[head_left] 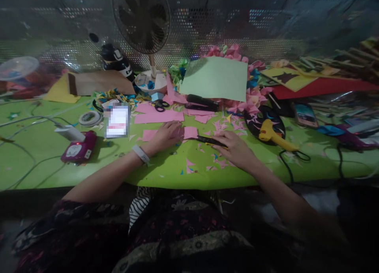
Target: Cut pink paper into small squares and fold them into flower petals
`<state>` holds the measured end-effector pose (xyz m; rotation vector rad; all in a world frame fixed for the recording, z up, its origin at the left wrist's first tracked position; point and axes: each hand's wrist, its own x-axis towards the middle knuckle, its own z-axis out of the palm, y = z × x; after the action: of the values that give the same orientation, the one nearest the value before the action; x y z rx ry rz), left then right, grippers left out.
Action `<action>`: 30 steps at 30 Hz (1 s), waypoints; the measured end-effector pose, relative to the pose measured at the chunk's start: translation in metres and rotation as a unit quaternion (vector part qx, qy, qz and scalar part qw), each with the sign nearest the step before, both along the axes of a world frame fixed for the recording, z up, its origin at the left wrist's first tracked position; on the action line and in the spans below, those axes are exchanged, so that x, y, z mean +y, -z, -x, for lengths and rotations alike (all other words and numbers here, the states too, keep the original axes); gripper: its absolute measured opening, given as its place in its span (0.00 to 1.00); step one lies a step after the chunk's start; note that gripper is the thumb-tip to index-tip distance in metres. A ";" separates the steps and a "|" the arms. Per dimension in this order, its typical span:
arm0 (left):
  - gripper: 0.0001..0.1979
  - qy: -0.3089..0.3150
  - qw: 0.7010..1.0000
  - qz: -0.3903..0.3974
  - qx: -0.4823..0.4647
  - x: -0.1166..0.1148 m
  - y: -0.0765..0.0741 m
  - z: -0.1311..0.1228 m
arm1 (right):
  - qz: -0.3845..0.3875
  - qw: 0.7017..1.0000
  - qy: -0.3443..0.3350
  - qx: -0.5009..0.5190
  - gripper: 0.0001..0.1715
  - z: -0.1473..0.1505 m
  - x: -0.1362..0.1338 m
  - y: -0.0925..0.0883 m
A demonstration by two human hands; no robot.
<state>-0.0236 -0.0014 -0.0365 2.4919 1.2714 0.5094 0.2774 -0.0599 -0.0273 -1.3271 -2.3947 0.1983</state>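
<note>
My left hand (167, 135) lies flat with its fingers stretched over a strip of pink paper (190, 133) on the green table. The strip shows on both sides of the hand. My right hand (235, 148) is closed around a slim black tool (209, 140) with a yellowish edge; its exact kind is unclear. The tool's tip meets the right end of the strip or lies just beside it. Pink paper scraps (190, 164) are scattered around both hands. Beyond them lie larger pink sheets (156, 116), black-handled scissors (160, 105) and a black stapler (201, 103).
A yellow glue gun (274, 134) rests on a black round dish (251, 121) at right, its cord trailing forward. A lit phone (117, 121), tape roll (90, 118) and purple power box (79, 148) lie left. A fan (142, 18) and light green sheet (216, 77) stand behind.
</note>
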 end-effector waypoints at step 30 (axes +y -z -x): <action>0.36 0.111 0.974 -0.014 0.195 -0.034 -0.014 0.068 | 0.032 0.999 -0.006 -0.015 0.20 0.013 0.006 -0.006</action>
<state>-0.0920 -0.0355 -0.0223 2.8059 1.0890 -0.0199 0.2647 -0.0541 -0.0217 -1.3530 -2.4413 0.2617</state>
